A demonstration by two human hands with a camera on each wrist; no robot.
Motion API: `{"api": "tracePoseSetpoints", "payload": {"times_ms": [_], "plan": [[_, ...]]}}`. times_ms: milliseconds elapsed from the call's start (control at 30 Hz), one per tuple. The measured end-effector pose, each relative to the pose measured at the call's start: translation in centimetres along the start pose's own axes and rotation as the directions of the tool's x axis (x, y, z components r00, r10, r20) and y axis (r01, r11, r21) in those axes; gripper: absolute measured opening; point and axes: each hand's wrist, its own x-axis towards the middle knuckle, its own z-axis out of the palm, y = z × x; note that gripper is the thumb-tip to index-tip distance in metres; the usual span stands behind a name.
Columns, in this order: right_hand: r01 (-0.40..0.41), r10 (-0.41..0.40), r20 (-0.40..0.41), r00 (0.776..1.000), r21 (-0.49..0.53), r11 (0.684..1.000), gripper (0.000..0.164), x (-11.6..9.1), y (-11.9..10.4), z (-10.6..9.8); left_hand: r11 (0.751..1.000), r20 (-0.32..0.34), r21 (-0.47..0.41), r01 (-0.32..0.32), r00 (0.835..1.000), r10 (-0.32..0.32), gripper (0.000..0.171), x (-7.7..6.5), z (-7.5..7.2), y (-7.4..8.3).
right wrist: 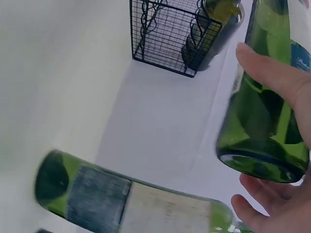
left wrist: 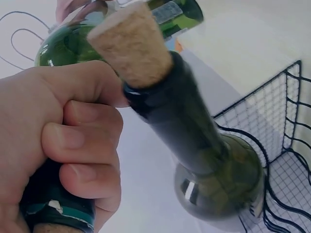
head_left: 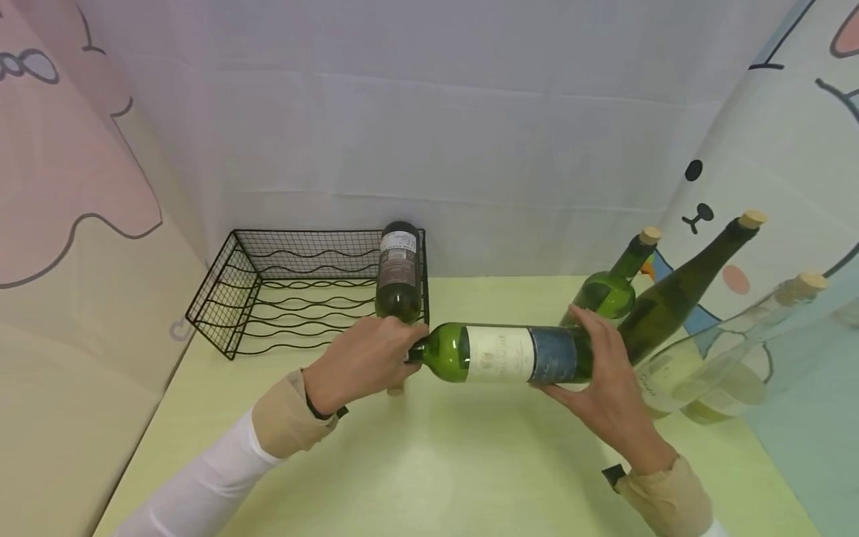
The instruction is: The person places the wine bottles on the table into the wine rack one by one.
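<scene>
Both hands hold a green wine bottle [head_left: 499,353] with a cream and blue label, lying level above the table. My left hand [head_left: 369,356] grips its neck; in the left wrist view, the curled fingers [left wrist: 82,126] wrap round the dark neck, whose cork shows at the lower edge. The right hand [head_left: 604,380] grips the base end, thumb on one side and fingers on the other. A dark wine bottle [head_left: 397,276] lies in the black wire rack [head_left: 315,298], at its right end, with its corked neck pointing forward beside the left hand.
At the right stand several corked bottles: a green one [head_left: 607,292], a tall dark green one [head_left: 661,306] and a clear one [head_left: 711,358]. The rack stands against a white cloth backdrop [head_left: 436,134] at the back of the pale green table [head_left: 416,462]. Printed cloths hang at both sides.
</scene>
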Motion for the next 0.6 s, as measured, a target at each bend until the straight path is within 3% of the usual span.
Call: {"api": "tracePoseSetpoints", "payload": {"times_ms": [167,300,433,600], "plan": [[-0.122,0.117,0.038,0.992,0.154,0.981,0.140,-0.6,0.3,1.3,0.999,-0.013,-0.010,0.030,0.999,-0.031,0.031,-0.7,0.1,-0.8],[-0.225,0.211,0.082,0.974,0.233,0.946,0.134,-1.0,1.0,2.1,0.999,-0.030,-0.010,0.051,0.998,-0.051,0.032,-1.1,-0.2,-1.4],[-0.305,0.276,0.142,0.950,0.248,0.920,0.108,-1.1,1.9,3.0,0.998,-0.063,0.015,0.060,0.996,-0.059,0.037,-1.5,-0.8,-2.0],[-0.332,0.287,0.189,0.939,0.283,0.900,0.061,-0.9,3.0,4.9,0.997,-0.137,0.000,0.082,0.987,-0.081,0.035,-2.2,-1.6,-2.8]]}}
